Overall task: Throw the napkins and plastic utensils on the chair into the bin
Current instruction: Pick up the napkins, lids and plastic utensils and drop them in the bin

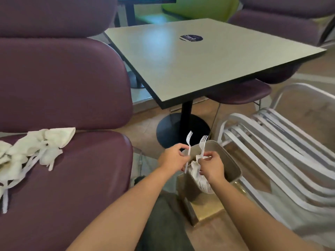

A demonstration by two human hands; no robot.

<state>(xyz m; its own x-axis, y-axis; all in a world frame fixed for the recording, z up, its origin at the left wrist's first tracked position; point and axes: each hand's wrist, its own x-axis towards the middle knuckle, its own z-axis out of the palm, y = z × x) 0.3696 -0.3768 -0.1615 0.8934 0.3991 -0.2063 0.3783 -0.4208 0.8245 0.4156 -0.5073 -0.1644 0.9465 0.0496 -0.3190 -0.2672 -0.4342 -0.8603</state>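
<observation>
Forks up, one in each hand: left hand (174, 156) pinches a thin white plastic fork (188, 151), right hand (211, 165) another (202, 145), tines skyward over the metal bin (230, 165). Crumpled napkins (36, 147) and utensils (30, 163) lie on the smooth purple chair (72, 178).

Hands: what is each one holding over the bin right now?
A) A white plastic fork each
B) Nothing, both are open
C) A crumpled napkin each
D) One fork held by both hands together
A: the left hand pinches one white fork and the right hand pinches a second fork, both tines-up above the bin, while napkins lie on the chair seat.
</observation>
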